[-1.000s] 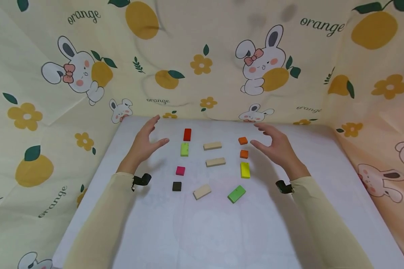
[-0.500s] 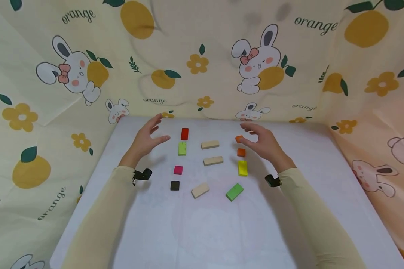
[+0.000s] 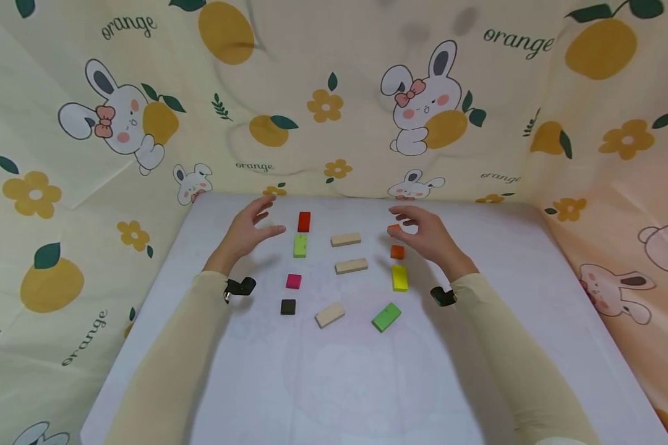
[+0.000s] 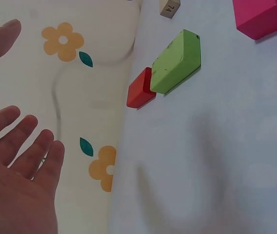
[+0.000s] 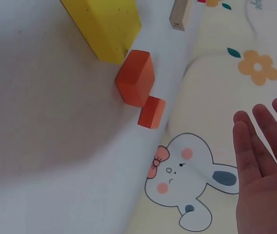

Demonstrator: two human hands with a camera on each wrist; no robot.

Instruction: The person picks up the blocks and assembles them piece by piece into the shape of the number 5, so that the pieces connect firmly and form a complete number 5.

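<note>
Two orange blocks (image 5: 135, 80): head, right-wrist views only

you are facing a cream cloth (image 3: 367, 37) printed with rabbits (image 3: 423, 117), oranges (image 3: 52, 281) and flowers (image 3: 325, 106); it is hanging behind a white table (image 3: 323, 383) and flanking it on both sides.

Red block (image 3: 304, 222), lime block (image 3: 300, 246), pink block (image 3: 294, 281), black block (image 3: 288, 307), yellow block (image 3: 399, 278), green block (image 3: 386, 317), two orange blocks (image 3: 398, 252), three beige blocks (image 3: 351, 266). White table (image 3: 334, 383), beige sleeves (image 3: 172, 358). Cream cloth (image 3: 289, 62) printed with white rabbits (image 3: 414, 137), mustard fruit (image 3: 226, 34), green leaves (image 3: 333, 81).
</note>
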